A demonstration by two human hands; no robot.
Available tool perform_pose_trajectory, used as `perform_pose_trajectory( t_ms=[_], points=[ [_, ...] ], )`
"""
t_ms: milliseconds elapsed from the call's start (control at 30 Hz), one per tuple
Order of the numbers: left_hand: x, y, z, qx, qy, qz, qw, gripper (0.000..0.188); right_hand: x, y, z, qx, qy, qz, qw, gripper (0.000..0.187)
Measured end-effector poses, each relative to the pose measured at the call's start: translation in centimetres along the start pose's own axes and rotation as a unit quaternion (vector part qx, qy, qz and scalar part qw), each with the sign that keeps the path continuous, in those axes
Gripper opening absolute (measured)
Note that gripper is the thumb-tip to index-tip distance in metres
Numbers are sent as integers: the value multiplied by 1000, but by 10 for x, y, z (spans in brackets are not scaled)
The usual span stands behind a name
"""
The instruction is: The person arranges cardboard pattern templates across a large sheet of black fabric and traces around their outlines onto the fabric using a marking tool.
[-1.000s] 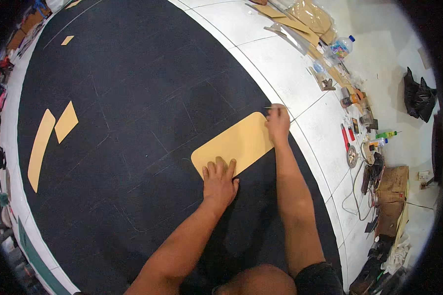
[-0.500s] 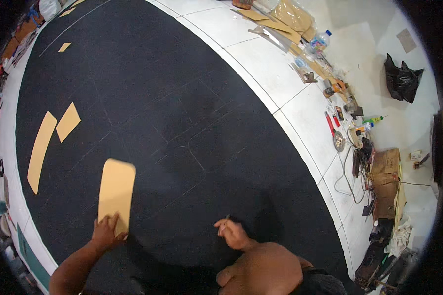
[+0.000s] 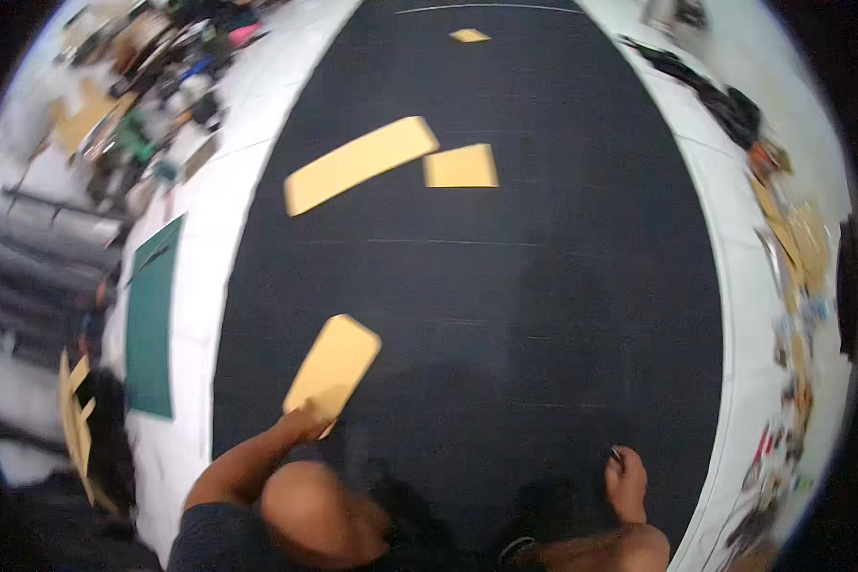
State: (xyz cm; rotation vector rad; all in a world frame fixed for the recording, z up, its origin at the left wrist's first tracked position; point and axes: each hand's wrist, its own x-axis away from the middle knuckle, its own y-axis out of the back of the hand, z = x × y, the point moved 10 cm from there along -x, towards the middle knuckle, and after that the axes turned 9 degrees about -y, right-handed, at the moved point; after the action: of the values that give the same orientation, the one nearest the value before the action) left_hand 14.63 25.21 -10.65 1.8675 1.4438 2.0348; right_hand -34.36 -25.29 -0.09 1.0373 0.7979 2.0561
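My left hand (image 3: 305,420) grips the lower end of a tan card template (image 3: 337,360), a long piece with rounded far corners. The template slants over a large sheet of black material (image 3: 467,305) marked with faint pale lines. At the right, my right hand (image 3: 627,484) is closed in a pinch near the sheet, with a small dark tip at its fingers that is too small to name. Farther ahead lie a long tan template (image 3: 360,166) and, beside its right end, a four-sided tan piece (image 3: 461,167).
A small tan diamond piece (image 3: 469,36) lies at the far end. White tiled floor (image 3: 193,286) borders the sheet, with a green mat (image 3: 153,324) on the left. Piled goods (image 3: 153,105) stand at the far left; tools and scraps line the right wall. My bare knees are near the bottom edge.
My view has turned left, so the sheet now runs straight ahead. The template in my left hand has tilted to the right. My right hand is now farther from my left hand.
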Motion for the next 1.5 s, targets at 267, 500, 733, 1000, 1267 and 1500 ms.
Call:
perform_pose_trajectory(
  t_ms=[267,500,733,1000,1267,1500],
  points=[
    [168,185,-48,148,250,-182,940,51,261,77,-120,-432,-252,-193,844,33],
    [372,201,-92,283,266,-120,914,56,549,112,-26,-506,-327,222,767,51],
    [661,30,90,383,512,-58,767,60,621,105,-3,-48,-339,309,888,59],
    [855,-85,160,370,630,-71,679,44,623,166,91,-254,-278,-10,926,46],
    [658,138,73,506,54,-298,808,32,768,89,89,-201,-434,43,877,30],
    [729,68,78,386,-36,-78,918,34,785,-28,327,-10,-276,47,960,39]
  ],
)
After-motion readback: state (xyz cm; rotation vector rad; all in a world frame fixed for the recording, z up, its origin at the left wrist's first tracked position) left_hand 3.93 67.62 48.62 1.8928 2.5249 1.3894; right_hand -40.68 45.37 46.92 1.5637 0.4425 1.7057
